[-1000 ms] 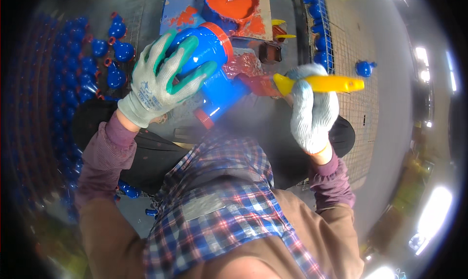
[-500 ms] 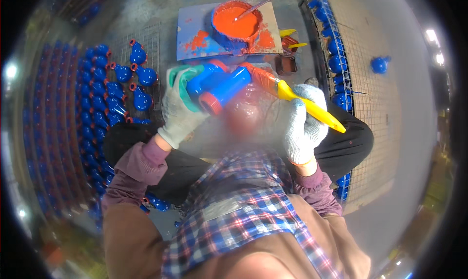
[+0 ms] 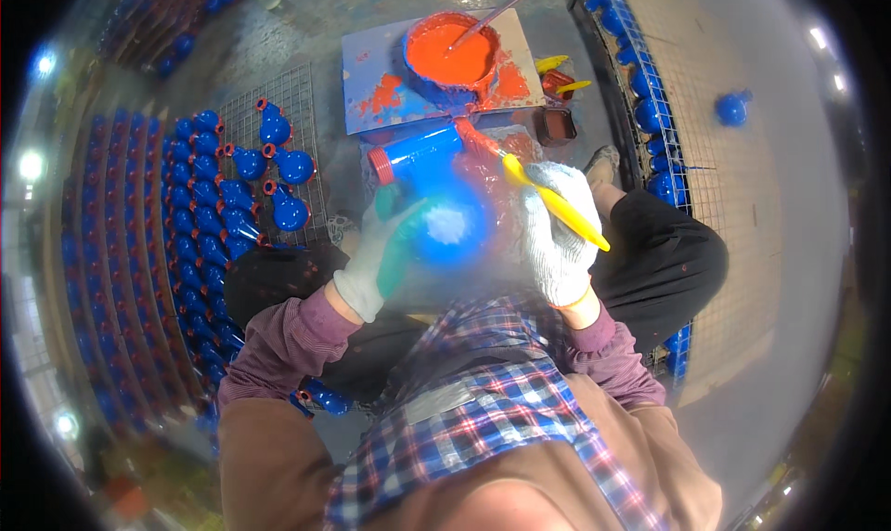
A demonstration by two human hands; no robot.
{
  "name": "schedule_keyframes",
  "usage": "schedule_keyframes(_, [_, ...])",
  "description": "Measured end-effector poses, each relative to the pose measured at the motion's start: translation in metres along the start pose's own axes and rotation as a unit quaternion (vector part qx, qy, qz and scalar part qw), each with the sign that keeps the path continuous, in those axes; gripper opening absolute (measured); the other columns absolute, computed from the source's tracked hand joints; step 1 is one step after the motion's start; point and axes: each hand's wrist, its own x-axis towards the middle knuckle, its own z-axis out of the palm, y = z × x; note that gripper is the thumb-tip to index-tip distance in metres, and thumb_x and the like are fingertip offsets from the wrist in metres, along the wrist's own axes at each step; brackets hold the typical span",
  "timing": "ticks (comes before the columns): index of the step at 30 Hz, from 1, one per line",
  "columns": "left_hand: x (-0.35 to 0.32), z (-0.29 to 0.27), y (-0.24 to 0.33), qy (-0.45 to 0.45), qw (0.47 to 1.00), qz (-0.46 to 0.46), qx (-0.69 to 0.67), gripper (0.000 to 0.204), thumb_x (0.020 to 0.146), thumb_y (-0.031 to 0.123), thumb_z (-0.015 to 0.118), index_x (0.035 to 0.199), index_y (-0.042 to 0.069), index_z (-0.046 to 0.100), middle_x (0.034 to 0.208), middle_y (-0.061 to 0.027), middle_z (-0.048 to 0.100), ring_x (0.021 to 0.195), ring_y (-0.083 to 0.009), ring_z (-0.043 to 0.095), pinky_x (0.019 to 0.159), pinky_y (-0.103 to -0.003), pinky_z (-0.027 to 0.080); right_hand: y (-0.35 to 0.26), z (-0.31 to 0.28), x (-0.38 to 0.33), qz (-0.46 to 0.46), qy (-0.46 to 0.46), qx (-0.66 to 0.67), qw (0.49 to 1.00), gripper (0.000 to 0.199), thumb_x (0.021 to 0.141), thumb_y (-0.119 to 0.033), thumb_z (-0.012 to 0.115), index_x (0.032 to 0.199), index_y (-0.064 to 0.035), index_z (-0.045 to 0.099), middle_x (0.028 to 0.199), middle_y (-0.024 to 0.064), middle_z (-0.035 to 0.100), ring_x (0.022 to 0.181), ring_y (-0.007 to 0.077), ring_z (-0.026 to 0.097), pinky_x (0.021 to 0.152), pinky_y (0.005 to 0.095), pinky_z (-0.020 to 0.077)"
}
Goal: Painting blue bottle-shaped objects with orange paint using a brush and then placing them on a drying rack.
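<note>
My left hand (image 3: 371, 262), in a white glove with a green palm, grips a glossy blue metal pipe fitting (image 3: 422, 152) at its near side. One threaded end of the fitting, painted red, points left; its near body is a blurred blue shape and the grip there is partly hidden. In its white knitted glove, my right hand (image 3: 563, 239) is closed around the yellow handle of a paintbrush (image 3: 577, 223). The brush's red-coated bristles touch the fitting's far right end.
Ahead stands a bucket (image 3: 447, 93) of orange-red paint with a stick in it, on a paint-spattered board (image 3: 371, 62). Small containers (image 3: 557, 125) sit to its right. Many blue fittings (image 3: 290, 211) lie on wire racks at left; more line the rack (image 3: 691, 192) at right.
The fitting has turned and its body has come nearer my chest, while my left hand has shifted lower and right. My right hand and brush have moved slightly left, bristles still at the fitting's end.
</note>
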Motion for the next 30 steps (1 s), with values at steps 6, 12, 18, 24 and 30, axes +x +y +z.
schedule_keyframes(6, [-0.009, 0.02, 0.036, -0.148, 0.935, -0.177, -0.271, 0.045, 0.095, 0.037, 0.059, 0.131, 0.012, 0.054, 0.121, -0.0076, 0.061, 0.109, -0.0226, 0.062, 0.091, -0.041, 0.054, 0.012, -0.007, -0.001, -0.058, -0.05, -0.022, 0.997, 0.029, 0.078, 0.003, 0.074, 0.106, 0.0001, 0.068, 0.101, 0.0148, 0.069, 0.098, 0.029, 0.065, 0.086, 0.0377, 0.0507])
schedule_keyframes(12, [-0.004, 0.017, 0.043, -0.092, 0.836, -0.3, -0.449, 0.085, 0.085, 0.071, 0.05, 0.142, 0.008, 0.041, 0.119, -0.0241, 0.061, 0.09, -0.0438, 0.068, 0.056, -0.045, 0.061, 0.017, -0.018, 0.008, -0.057, -0.098, 0.045, 0.992, 0.03, 0.078, 0.007, 0.072, 0.107, 0.0023, 0.068, 0.112, 0.0156, 0.066, 0.101, 0.0291, 0.064, 0.087, 0.0336, 0.0517])
schedule_keyframes(18, [-0.007, -0.021, 0.008, -0.207, 0.827, -0.236, -0.466, 0.084, 0.088, 0.071, 0.044, 0.144, 0.008, 0.038, 0.135, -0.0188, 0.051, 0.112, -0.0359, 0.056, 0.091, -0.048, 0.047, 0.019, -0.031, 0.029, -0.027, -0.08, 0.102, 0.991, 0.024, 0.073, 0.007, 0.075, 0.095, 0.0003, 0.068, 0.107, 0.015, 0.067, 0.102, 0.0265, 0.064, 0.09, 0.0353, 0.0516])
schedule_keyframes(24, [-0.016, -0.04, -0.008, -0.382, 0.77, -0.22, -0.461, 0.058, 0.102, 0.048, 0.037, 0.145, 0.008, 0.039, 0.146, -0.0133, 0.045, 0.131, -0.0295, 0.048, 0.109, -0.046, 0.042, 0.032, -0.049, 0.064, -0.002, -0.148, 0.228, 0.962, 0.024, 0.069, 0.005, 0.079, 0.09, -0.0008, 0.071, 0.105, 0.0147, 0.068, 0.098, 0.0255, 0.066, 0.085, 0.0327, 0.0533])
schedule_keyframes(30, [-0.017, -0.062, -0.015, -0.37, 0.801, -0.212, -0.419, 0.053, 0.103, 0.042, 0.041, 0.143, 0.008, 0.043, 0.144, -0.0121, 0.047, 0.13, -0.0283, 0.049, 0.11, -0.046, 0.041, 0.046, -0.062, 0.086, 0.003, -0.193, 0.212, 0.958, 0.018, 0.072, 0.002, 0.077, 0.089, -0.001, 0.069, 0.104, 0.0139, 0.068, 0.098, 0.0255, 0.066, 0.085, 0.0339, 0.0538])
